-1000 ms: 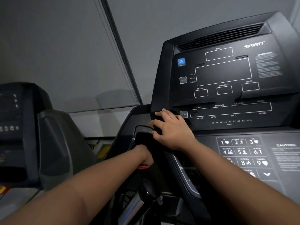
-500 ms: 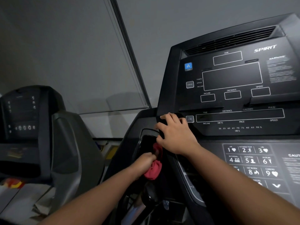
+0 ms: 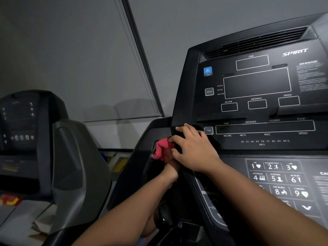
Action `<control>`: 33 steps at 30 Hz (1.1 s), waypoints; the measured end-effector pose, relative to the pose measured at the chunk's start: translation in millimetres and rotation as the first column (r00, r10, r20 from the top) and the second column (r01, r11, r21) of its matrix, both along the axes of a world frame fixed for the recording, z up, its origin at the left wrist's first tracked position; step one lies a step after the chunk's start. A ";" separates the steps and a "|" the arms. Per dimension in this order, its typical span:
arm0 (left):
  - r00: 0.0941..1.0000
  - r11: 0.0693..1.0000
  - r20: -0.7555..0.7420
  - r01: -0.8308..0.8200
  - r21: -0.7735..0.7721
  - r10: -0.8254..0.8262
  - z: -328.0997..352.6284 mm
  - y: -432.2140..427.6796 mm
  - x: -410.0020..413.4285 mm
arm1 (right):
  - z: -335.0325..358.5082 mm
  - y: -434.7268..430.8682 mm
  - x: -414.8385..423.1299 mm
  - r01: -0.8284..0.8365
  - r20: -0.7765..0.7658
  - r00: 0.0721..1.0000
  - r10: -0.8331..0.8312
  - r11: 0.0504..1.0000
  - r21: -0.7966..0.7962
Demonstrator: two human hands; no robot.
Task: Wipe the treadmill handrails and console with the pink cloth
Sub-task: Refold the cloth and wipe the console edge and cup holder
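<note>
Pink cloth [image 3: 162, 150]: bunched, held against the dark recess at the left edge of the console, just below and left of the right hand's fingertips. Part of it is hidden behind both hands.

Left hand [image 3: 170, 170]: reaches up from below, fingers closed around the lower part of the cloth; the fingers themselves are mostly hidden by the cloth and the right hand.

Right hand [image 3: 192, 148]: laid palm-down on the left corner of the console, fingers spread and slightly bent over the edge, holding nothing; the lower fingertips touch the cloth.

Console [image 3: 255, 96]: black, tilted, marked SPIRIT, with a vent along the top, blank display windows, a blue fan button [image 3: 207, 71], a DISPLAY button and a SCAN button just right of the right hand. Numbered keypad [image 3: 278, 178] below, to the right of the right forearm.

Second machine [image 3: 35, 139]: dark console and grey housing at the left, well apart from the hands.

Background: grey wall [image 3: 71, 59] with a dark slanted strip.
</note>
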State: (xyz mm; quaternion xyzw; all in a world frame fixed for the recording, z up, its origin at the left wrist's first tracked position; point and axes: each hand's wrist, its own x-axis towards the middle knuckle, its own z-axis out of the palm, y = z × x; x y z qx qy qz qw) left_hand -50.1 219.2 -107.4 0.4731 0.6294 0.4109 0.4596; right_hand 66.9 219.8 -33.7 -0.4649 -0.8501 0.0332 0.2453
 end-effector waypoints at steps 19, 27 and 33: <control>0.880 0.990 -0.453 0.133 -0.052 -0.142 0.2 -9.4 -19.9 | 4.3 -3.2 1.1 0.022 0.025 0.999 -0.022 1.000 -0.010; 0.689 0.860 -0.530 0.477 -0.180 -0.494 47.9 -57.7 -56.8 | 4.0 -4.1 1.4 0.015 0.030 0.999 -0.013 0.999 -0.035; 0.635 0.853 -0.682 0.521 0.030 -0.364 40.0 -88.4 -69.2 | 5.9 -6.0 2.3 0.002 0.021 1.000 -0.002 0.999 -0.037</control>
